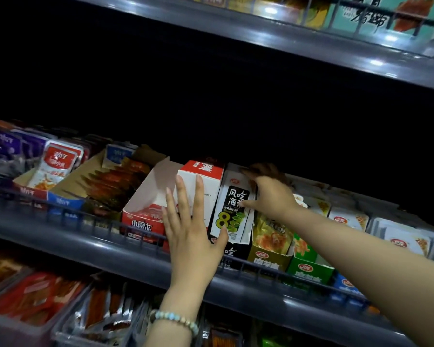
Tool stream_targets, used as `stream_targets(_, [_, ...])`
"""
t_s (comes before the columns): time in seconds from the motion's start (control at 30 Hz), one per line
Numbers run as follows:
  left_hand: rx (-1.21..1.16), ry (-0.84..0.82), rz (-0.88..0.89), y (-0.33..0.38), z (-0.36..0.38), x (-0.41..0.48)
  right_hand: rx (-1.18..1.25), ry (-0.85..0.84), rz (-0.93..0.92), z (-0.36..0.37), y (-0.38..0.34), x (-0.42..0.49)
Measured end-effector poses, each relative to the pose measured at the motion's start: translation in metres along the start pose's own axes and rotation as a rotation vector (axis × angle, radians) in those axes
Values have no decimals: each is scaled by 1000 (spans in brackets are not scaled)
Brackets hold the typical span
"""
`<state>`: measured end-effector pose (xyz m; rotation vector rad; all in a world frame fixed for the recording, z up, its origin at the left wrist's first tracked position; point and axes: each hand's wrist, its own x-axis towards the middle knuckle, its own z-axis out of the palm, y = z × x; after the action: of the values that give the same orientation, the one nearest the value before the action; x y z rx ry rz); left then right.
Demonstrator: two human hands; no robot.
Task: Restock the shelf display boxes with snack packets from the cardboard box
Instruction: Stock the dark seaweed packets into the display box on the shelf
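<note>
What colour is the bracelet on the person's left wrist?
The bracelet has pale blue and whitish beads; head view.

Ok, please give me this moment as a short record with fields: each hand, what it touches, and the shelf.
place: dim store shelf
left grip: open, straight fingers flat against the white and red box
right grip: thumb and curled fingers hold the black and white packet near its top
packet: upright in the black display box, next to the white and red box
left neighbour: red display box, few packets at its front
</note>
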<state>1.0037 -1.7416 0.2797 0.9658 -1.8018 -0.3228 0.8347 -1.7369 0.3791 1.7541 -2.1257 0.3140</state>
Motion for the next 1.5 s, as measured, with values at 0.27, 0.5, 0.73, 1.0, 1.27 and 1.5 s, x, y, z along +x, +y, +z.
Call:
stream_targets(0.27, [69,33,-3,-1,-1,-1,61,-32,-15,-7,5,-4])
stream_targets(0.5, [65,47,79,24,-18,-8,186,-42,-94,-49,10,-66])
stream_targets(0.73, [68,-248,220,59,-20,-87,318,-154,-53,-36,54,-196])
stream_targets(1.0, [203,-805,97,31,12,-214,641,-393,310,43,73,-350])
stream_targets(1.27, [405,-1025,-113,-32,28,-303,834,-762,627,167,37,-460])
stream_targets(1.5, [358,-1071,-436,-87,27,-341,1022,-772,1079,248,14,-509])
